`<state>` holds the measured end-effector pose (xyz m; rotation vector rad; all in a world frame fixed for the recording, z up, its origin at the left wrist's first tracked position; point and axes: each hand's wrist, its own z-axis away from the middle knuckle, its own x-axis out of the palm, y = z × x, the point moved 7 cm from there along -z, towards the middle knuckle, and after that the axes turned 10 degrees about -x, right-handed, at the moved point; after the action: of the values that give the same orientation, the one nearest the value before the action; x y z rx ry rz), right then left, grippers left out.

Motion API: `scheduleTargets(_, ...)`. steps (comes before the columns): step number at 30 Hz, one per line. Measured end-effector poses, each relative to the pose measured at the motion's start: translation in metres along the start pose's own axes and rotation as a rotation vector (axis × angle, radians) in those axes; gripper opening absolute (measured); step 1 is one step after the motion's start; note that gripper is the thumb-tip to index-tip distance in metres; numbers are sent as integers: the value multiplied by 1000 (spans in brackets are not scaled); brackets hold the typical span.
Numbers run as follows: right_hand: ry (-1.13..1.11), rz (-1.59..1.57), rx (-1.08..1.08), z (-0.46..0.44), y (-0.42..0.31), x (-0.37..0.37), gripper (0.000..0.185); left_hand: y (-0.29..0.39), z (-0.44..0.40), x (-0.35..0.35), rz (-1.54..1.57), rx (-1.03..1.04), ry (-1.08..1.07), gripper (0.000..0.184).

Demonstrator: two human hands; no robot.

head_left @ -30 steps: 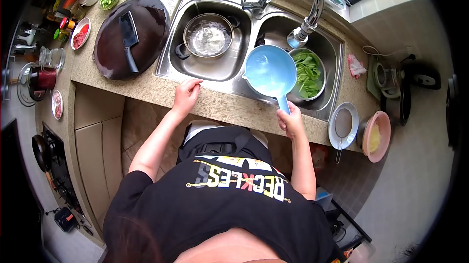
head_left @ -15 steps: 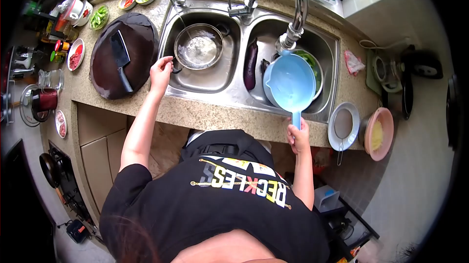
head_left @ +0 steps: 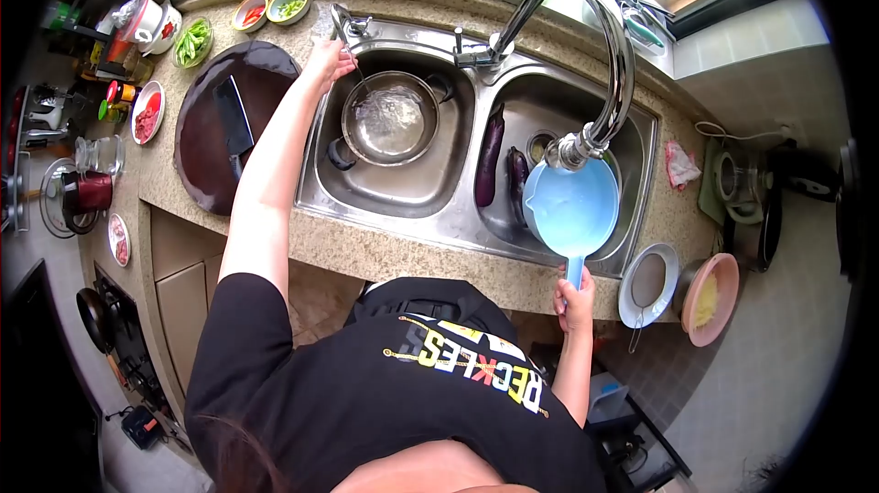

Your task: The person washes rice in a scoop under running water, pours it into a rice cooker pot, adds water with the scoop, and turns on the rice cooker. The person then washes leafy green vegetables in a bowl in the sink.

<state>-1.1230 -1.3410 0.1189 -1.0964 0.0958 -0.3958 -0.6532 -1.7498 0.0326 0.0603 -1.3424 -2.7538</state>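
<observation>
Here's the blue dipper (head_left: 569,209), out over the near side of the right basin (head_left: 542,88), its far rim overlapped by the head of the faucet (head_left: 624,63). Something shines inside; water perhaps, hard to be sure. The right hand (head_left: 575,303) has its fingers wrapped round the handle, just past the sink's near edge. Across goes the left hand (head_left: 328,65), over to the small tap (head_left: 359,27) at the sink's far left corner, fingers bent; whether they grasp it, one cannot tell. So the step in hand looks like working that tap with the dipper held aside, and it calls for a steady right wrist and a sure left touch. Below the tap, the pot (head_left: 392,162) sits in the left basin (head_left: 403,195), water glinting inside. Two eggplants (head_left: 492,162) lie left of the dipper. Farther out, a cleaver (head_left: 234,116) rests on a dark disc (head_left: 203,168) along the desk's (head_left: 403,241) left stretch.
</observation>
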Motion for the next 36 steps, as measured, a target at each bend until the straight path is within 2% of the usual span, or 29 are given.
scheduleTargets(3,22,-6,4,-2,-3,1,26,-12,-33,17,243,-205,-98,54)
scheduleTargets(7,63,-17,10,-6,-4,-1,25,-23,-77,27,348,-369,-255,57)
scheduleTargets(10,101,-14,27,-6,-4,-2,25,-40,-103,16,299,-365,-224,56)
scheduleTargets(12,86,-38,-9,-7,-3,-2,25,-29,-85,21,308,-416,-64,56)
scheduleTargets(14,113,-28,-9,-7,-6,-2,26,-31,-110,4,208,-417,51,57)
scheduleTargets(15,127,-17,-8,-6,-6,-5,26,-32,-115,7,191,-432,19,57)
scheduleTargets(17,141,-15,-24,-6,-10,-7,25,-19,-106,3,111,-355,198,54)
scheduleTargets(18,137,-20,-35,-5,-11,-8,25,-14,-93,7,28,-333,207,49)
scheduleTargets(20,140,-27,-61,-1,-14,-10,25,-19,-99,8,147,-231,86,38)
scheduleTargets(23,126,-66,-86,8,-15,-13,24,-34,-74,9,324,-305,-100,37)
scheduleTargets(26,113,-124,-106,17,-12,-16,24,-50,-33,3,289,-292,-89,30)
scheduleTargets(30,94,-162,-155,32,-17,-16,23,-65,61,17,68,-115,-78,23)
scheduleTargets(36,139,-1,-226,65,-38,-38,21,-114,149,48,-184,58,-73,17)
